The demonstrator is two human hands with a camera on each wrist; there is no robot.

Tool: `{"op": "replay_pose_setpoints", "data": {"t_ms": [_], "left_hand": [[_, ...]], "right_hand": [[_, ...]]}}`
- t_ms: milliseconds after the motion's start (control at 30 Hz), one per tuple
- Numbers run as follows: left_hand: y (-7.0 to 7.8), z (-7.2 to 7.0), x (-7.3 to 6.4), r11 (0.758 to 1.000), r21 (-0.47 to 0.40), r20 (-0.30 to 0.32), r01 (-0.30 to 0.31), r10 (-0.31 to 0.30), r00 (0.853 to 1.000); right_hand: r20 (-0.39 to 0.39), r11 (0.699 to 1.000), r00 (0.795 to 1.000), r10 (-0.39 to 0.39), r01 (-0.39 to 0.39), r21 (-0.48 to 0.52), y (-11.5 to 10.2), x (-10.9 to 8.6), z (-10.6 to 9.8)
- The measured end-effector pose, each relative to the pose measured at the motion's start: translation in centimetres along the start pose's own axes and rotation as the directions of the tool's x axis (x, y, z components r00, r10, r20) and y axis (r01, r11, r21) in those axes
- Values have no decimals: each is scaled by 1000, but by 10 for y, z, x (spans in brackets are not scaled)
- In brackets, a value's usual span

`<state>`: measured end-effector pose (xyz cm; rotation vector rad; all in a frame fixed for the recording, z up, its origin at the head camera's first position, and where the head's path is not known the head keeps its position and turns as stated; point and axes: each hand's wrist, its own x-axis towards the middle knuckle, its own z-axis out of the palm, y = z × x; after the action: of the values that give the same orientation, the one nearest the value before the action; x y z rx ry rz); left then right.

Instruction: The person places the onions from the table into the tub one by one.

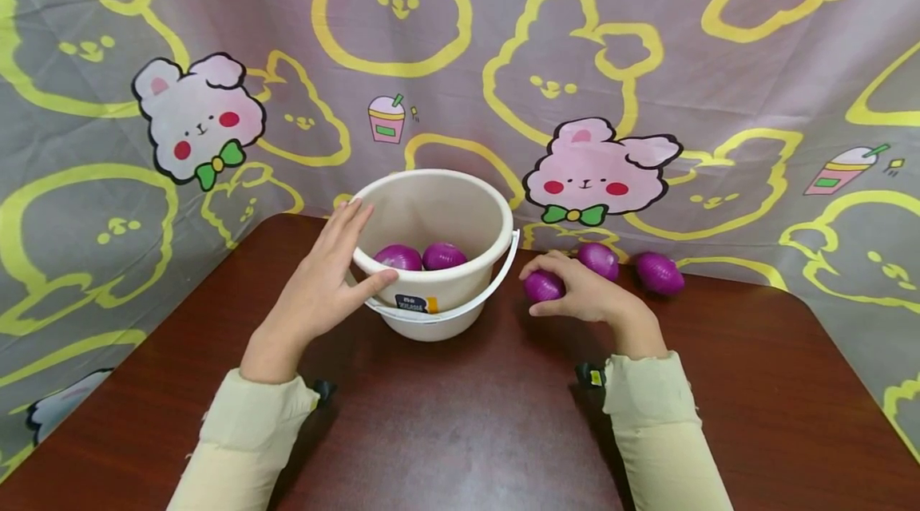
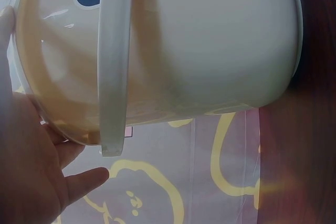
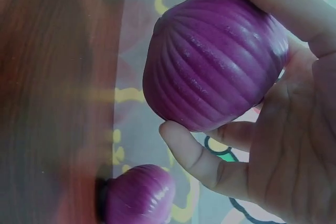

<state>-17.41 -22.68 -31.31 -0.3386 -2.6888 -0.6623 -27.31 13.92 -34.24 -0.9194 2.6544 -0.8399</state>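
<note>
A cream bucket [image 1: 437, 319] with a white handle [image 1: 503, 275] stands on the table. Inside it lie two purple onions, a left one [image 1: 399, 257] and a right one [image 1: 444, 255]. My left hand [image 1: 319, 283] rests on the bucket's left rim, fingers extended and thumb at the front of the rim; the left wrist view shows one finger apart from the bucket. Right of the bucket, my right hand [image 1: 585, 293] grips another purple onion [image 3: 215, 59] between thumb and fingers. Just behind that hand sits an onion [image 1: 599, 260], with one more onion [image 1: 660, 274] farther right.
The dark brown wooden table [image 1: 460, 431] reaches back to a patterned curtain [image 1: 460, 32] with yellow outlines and cartoon rabbits. The bucket and the loose onions stand near the table's back edge. A label [image 1: 415, 303] is on the bucket's front.
</note>
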Motion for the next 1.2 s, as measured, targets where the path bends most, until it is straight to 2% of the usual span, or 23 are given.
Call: {"op": "replay_pose_setpoints", "data": {"t_ms": [267,533,1200], "left_hand": [[0,0,0,1000,8,2,4,-4,1000],[1,-1,0,1000,0,7,14,-14,1000],[-1,1,0,1000,-10,-8,-13,12,1000]], "right_hand": [[-34,998,998,-55,54,-20,-7,-6,-3],[-39,998,997,-62,61,-30,-11,-9,-8],[-82,991,989,-120,115,-61,-26,-21,-19]]}}
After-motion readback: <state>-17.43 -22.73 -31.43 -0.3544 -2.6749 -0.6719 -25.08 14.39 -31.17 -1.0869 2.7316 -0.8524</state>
